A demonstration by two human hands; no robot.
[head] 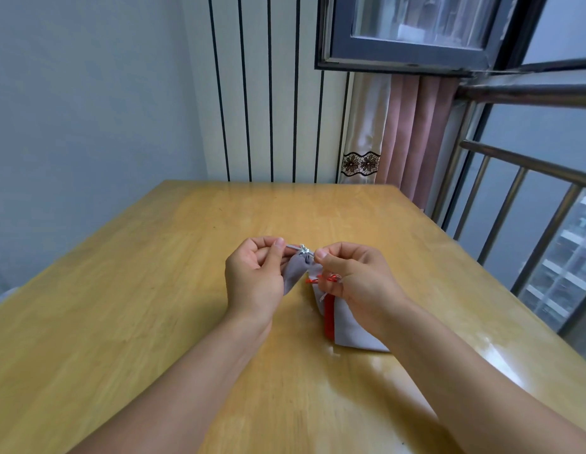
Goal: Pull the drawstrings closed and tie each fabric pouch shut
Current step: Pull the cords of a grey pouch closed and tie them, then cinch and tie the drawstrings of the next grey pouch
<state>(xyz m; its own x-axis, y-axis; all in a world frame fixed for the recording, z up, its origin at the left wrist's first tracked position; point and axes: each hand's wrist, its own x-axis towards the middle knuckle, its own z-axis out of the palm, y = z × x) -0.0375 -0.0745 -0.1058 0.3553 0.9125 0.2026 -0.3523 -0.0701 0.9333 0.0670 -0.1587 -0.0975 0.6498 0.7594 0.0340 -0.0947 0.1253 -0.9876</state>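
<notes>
Basically we have 2 hands up over the wooden table (127,290), both working 1 grey pouch (296,271). Nearest us, under and just behind our right hand (353,280), a stack of pouches (347,326) lies on the table, grey over red, with red cord ends (321,279) showing at its top. Our right hand is curled, thumb and forefinger pinching 1 end of the silver drawstring (301,250). Our left hand (255,276) is curled the same way, pinching the other end; the pouch hangs between the 2 hands, neck gathered, a small knot forming at the top.

Step in hand looks like cinching the knot. To do it well we should pull both ends apart evenly and level, keeping the pinch close to the knot so it seats against the gathered neck and doesn't slip.

Room: open tabletop left of the left hand and beyond both hands to the far edge. Right of the right hand the table edge is nearer, with a railing (530,204) and curtain (412,132) beyond.
</notes>
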